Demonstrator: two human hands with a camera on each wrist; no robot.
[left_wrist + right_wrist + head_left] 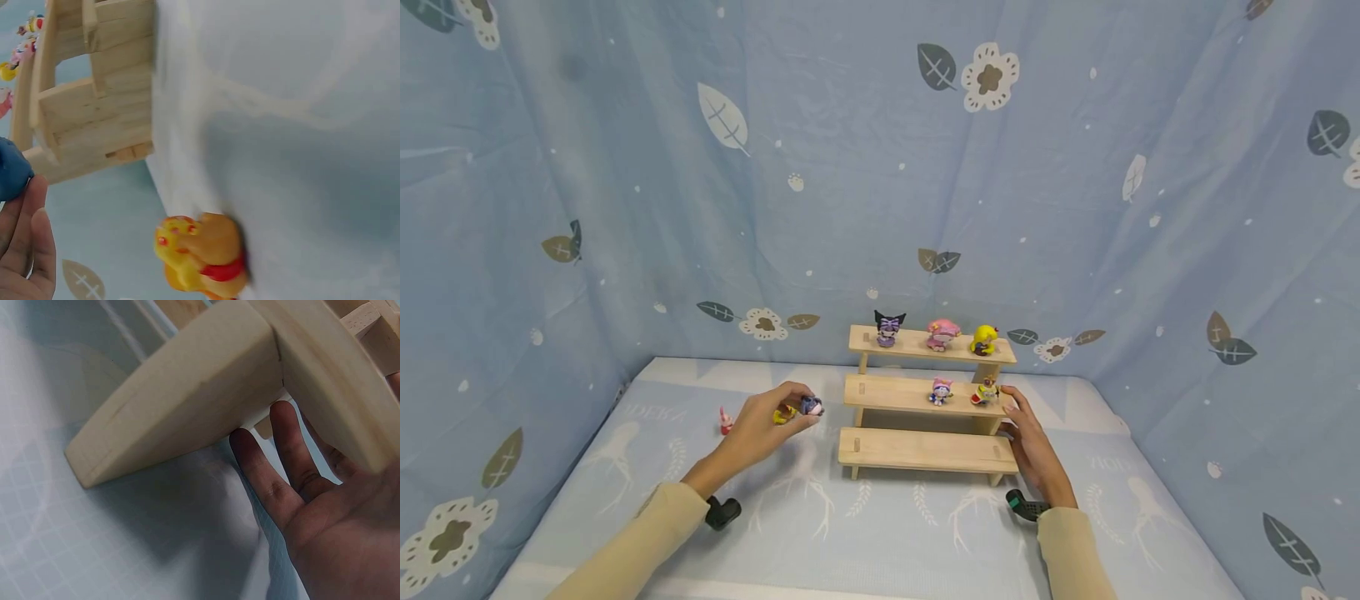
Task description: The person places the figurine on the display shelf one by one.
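Observation:
My left hand (767, 421) pinches a small blue donkey figurine (812, 406) between thumb and fingers, left of the three-tier wooden display stand (925, 450). Only its blue back (12, 172) shows in the left wrist view. Below that hand, a yellow-orange bear figurine (219, 262) with a red band lies on the table. My right hand (1033, 442) grips the stand's right end around the middle shelf, with fingers (269, 478) under the board near the leg. Right by its fingertips stands a yellow figurine with a crown (985, 392), beside a pink-and-blue figurine (940, 392).
On the top shelf stand a black-and-purple figurine (887, 329), a pink one (942, 334) and a yellow-hooded one (983, 340). A red-and-pink rabbit figurine (726, 421) is on the table, left of my left hand. A patterned blue curtain (865, 183) hangs behind.

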